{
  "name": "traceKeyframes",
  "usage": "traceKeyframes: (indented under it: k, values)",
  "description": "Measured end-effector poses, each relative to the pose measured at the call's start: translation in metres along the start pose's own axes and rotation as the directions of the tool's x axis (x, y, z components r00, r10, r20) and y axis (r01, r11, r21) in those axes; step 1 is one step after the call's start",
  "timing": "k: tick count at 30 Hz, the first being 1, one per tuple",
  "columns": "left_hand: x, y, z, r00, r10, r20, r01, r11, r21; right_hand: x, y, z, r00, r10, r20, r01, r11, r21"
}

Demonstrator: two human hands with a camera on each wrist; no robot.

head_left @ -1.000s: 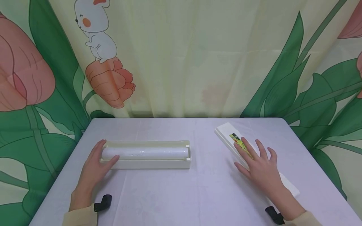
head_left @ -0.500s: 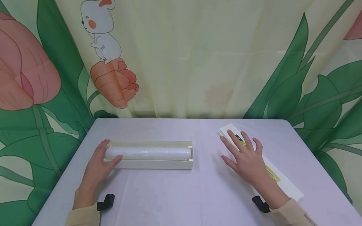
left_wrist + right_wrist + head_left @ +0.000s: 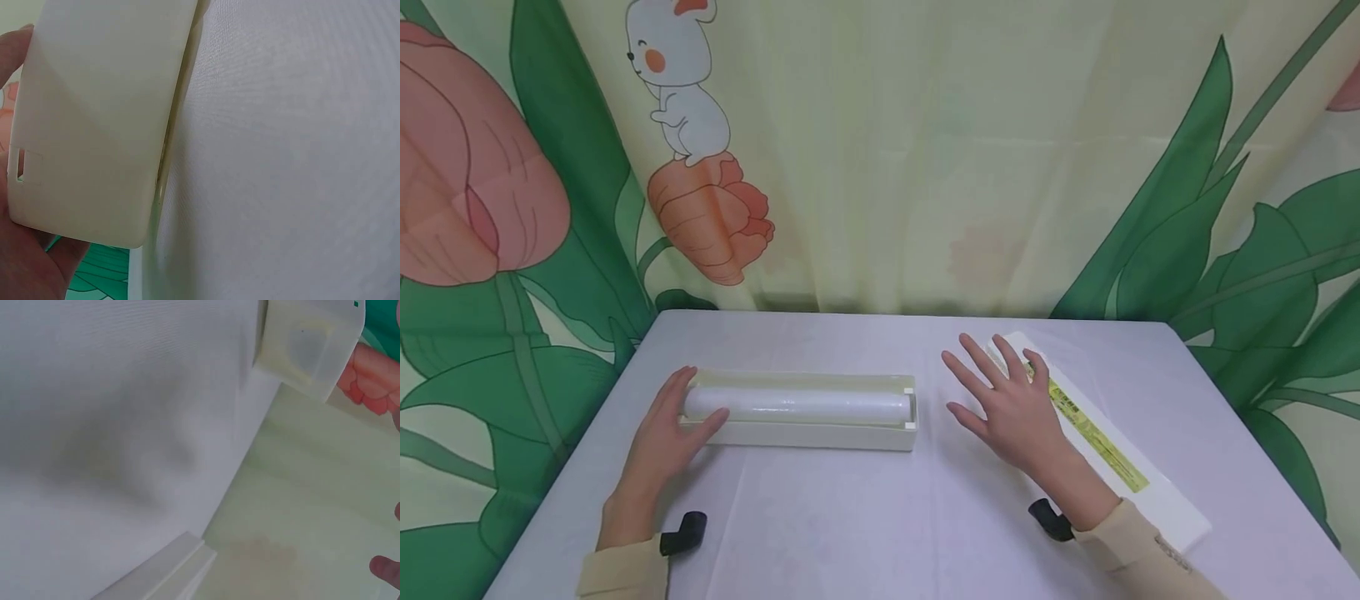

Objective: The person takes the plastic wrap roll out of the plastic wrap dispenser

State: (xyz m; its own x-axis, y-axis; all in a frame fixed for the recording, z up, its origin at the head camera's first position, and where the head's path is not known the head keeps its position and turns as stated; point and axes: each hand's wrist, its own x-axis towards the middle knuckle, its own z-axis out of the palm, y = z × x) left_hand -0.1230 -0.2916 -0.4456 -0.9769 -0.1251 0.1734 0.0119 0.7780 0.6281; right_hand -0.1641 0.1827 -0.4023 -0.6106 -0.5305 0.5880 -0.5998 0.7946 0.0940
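On a desk (image 3: pixel 850 517) under smooth pale cloth, the left hand (image 3: pixel 658 446) cups the left end of a long cream plastic dispenser tray (image 3: pixel 820 433), steadying it; fingers curl around its corner. A glossy film roll (image 3: pixel 797 404) lies inside. The right hand (image 3: pixel 1011 408) hovers between tray and flat white lid (image 3: pixel 1150 492), fingers spread, gripping nothing.

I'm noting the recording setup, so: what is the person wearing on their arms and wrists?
Both arms end in pale beige long sleeves: the left sleeve and the right sleeve. A small black device sits at each wrist, the left one and the right one. The hands are bare, with no gloves or rings visible.
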Motion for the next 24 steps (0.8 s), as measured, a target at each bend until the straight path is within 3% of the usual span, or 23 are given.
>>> traceKeyframes:
  k: [13,24]
  values:
    - [-0.001,0.003,-0.001,1.000,0.014,-0.014,-0.014,1.000,0.000,0.025,-0.022,0.013,0.997,-0.057,0.043,0.056,0.998,0.019]
    - [-0.002,0.003,0.001,1.000,-0.015,0.003,0.015,1.000,0.004,0.038,-0.038,0.032,0.984,-0.174,0.043,0.174,0.985,0.004]
